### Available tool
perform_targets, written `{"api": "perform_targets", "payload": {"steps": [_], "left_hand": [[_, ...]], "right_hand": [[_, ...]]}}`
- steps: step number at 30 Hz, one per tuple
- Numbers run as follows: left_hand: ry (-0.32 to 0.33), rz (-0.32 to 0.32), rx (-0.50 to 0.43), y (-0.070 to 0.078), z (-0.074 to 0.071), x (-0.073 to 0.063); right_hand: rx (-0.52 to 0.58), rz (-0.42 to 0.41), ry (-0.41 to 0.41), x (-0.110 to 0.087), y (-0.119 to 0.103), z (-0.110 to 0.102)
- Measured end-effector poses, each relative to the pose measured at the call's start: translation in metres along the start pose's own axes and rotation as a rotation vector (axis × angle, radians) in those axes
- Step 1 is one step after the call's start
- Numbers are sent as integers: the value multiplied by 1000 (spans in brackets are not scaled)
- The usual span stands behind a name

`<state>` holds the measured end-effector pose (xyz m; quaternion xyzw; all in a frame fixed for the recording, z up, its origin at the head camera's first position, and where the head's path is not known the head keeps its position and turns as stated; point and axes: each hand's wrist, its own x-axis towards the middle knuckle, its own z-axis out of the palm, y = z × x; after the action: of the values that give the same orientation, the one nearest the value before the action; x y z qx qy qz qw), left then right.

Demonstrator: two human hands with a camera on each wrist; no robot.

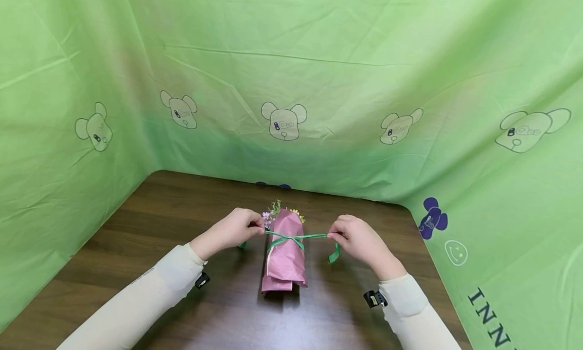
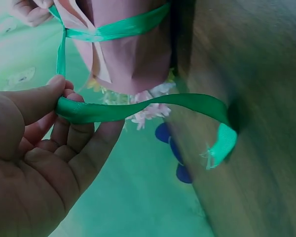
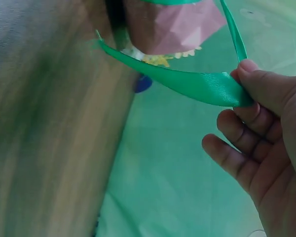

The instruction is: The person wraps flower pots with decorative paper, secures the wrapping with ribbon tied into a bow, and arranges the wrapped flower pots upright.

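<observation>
A bouquet wrapped in pink paper [image 1: 287,261] lies on the table, its small flowers [image 1: 269,218] poking out at the far end. Round its middle runs a green ribbon [image 2: 123,28], crossed over itself on top of the paper. My left hand [image 1: 234,231] pinches one end of the ribbon between thumb and fingers, left of the bouquet. On the other side my right hand [image 1: 360,238] pinches the other end. Between the hands the ribbon is stretched nearly straight. Loose tails hang past both hands, one seen in the right wrist view as a green strip [image 3: 172,81].
The brown wooden table [image 1: 182,203] carries the bouquet. Green cloth [image 1: 291,77] printed with bear heads stands behind it and along both sides. A dark strapped device [image 1: 375,299] sits on the right wrist, another [image 1: 202,280] on the left.
</observation>
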<state>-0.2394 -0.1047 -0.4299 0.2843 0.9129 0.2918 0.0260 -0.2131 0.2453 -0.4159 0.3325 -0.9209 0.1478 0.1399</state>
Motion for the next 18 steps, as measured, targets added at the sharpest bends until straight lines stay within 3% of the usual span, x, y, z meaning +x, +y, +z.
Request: {"api": "perform_targets", "payload": {"steps": [11, 18], "left_hand": [[23, -32, -7, -19, 7, -6], [17, -41, -15, -22, 6, -6]], "right_hand": [[17, 118, 4, -16, 5, 22], [27, 170, 2, -26, 0, 29]]}}
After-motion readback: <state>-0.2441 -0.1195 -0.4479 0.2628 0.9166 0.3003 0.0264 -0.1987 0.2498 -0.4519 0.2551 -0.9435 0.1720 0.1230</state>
